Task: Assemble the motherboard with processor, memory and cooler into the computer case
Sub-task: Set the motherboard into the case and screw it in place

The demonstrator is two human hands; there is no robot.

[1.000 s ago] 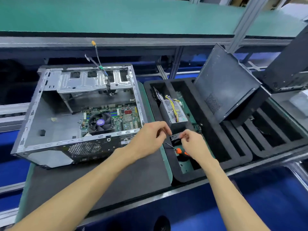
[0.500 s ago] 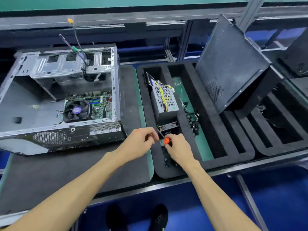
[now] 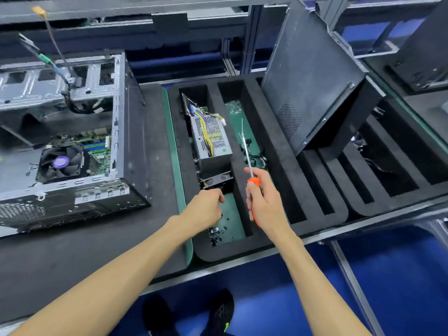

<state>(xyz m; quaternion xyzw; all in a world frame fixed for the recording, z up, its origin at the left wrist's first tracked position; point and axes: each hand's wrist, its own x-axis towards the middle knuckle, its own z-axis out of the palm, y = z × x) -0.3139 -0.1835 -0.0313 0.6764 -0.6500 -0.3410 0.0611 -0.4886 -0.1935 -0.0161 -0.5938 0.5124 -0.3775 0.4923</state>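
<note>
- Here, far left, I see the open computer case lying on its side on the dark mat, with the motherboard already inside it and the cooler fan sitting on top of the board.
- Cables rise from the case's far end, one with an orange tip.
- My left hand reaches into the near slot of the black foam tray, fingers curled downward above a scatter of small black screws; I cannot tell whether they pinch anything.
- Just beyond that hand lie a small dark part I cannot identify and, farther on, a perforated metal power supply with yellow wires, in the same slot.
- My right hand wraps around the orange handle of a screwdriver, its shaft pointing away over the next slot, where black cable bits lie.
- Right of that, a black side panel leans tilted in the tray, blocking the far slots.
</note>
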